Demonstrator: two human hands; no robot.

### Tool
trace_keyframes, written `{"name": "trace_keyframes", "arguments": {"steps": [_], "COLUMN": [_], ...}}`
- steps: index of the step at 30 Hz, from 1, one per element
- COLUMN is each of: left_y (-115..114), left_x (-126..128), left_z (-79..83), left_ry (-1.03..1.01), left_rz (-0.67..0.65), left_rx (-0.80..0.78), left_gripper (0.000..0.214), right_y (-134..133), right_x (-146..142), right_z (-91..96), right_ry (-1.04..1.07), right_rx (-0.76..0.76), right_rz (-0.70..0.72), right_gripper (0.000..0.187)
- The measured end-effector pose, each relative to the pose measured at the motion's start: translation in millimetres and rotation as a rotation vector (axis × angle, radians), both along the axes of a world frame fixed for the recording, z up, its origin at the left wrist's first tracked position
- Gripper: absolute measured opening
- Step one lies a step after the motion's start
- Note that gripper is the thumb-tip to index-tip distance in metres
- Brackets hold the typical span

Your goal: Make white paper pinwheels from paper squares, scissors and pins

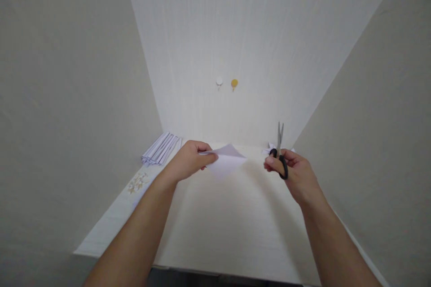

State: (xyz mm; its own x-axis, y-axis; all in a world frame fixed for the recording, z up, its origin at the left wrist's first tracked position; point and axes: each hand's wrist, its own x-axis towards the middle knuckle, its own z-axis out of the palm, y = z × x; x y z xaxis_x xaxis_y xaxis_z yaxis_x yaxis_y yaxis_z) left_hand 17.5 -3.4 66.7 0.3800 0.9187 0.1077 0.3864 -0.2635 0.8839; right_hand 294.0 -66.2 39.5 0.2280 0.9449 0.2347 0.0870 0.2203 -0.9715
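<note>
My left hand (195,159) pinches a folded piece of white paper (229,152) by its left end, above the middle of the table. The paper's free corner points right, and its lower part is blurred. To the right, my right hand (292,168) holds black-handled scissors (280,143), with finger and thumb at the loops. Their blades point up and stand slightly apart. A gap separates the scissors from the paper.
Folded white paper strips (161,149) lie in a stack at the table's back left. Small star-shaped pieces (138,182) are scattered nearer me. White paper bits (269,148) sit behind my right hand. A white hook (219,81) and a yellow hook (234,83) are on the back wall.
</note>
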Motion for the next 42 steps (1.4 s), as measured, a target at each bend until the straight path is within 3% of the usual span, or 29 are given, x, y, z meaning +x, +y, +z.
{"name": "trace_keyframes", "arguments": {"steps": [2,5,8,12,15,21,29,34,38,42], "left_y": [10,24,38,48,51,51,51,50,52,55], "left_x": [3,7,13,27,40,54,49,37,26,21], "left_z": [3.6,-0.5,-12.7,-28.5,-35.4,-34.0,-30.1,-18.5,-14.2,-15.1], "left_ry": [0.037,0.027,-0.184,-0.494,-0.441,-0.411,-0.304,-0.334,-0.351,-0.396], "left_rz": [-0.045,-0.119,-0.115,0.048,-0.004,0.013,-0.043,0.096,0.215,0.261], "left_rx": [-0.025,-0.071,-0.119,-0.137,-0.144,-0.035,0.012,0.024,0.074,0.068], "left_gripper": [0.025,0.022,0.022,0.031,0.034,0.034,0.032,0.031,0.032,0.031], "right_y": [11,25,40,60,70,80,79,69,64,64], "right_x": [-20,-45,-57,-62,-63,-57,-39,-30,-20,-14], "right_z": [10.5,7.2,-5.2,-13.7,-15.9,-18.9,-18.1,-3.0,-3.4,-9.6], "right_ry": [-0.014,-0.063,-0.069,-0.006,0.078,0.174,0.049,-0.255,-0.442,-0.494], "right_rx": [0.046,0.076,0.121,0.236,0.300,0.329,0.210,0.010,-0.187,-0.204], "right_rz": [0.059,0.146,0.025,-0.212,-0.285,-0.239,-0.168,0.029,0.176,0.233], "right_gripper": [0.038,0.035,0.023,0.023,0.022,0.021,0.024,0.031,0.031,0.030]}}
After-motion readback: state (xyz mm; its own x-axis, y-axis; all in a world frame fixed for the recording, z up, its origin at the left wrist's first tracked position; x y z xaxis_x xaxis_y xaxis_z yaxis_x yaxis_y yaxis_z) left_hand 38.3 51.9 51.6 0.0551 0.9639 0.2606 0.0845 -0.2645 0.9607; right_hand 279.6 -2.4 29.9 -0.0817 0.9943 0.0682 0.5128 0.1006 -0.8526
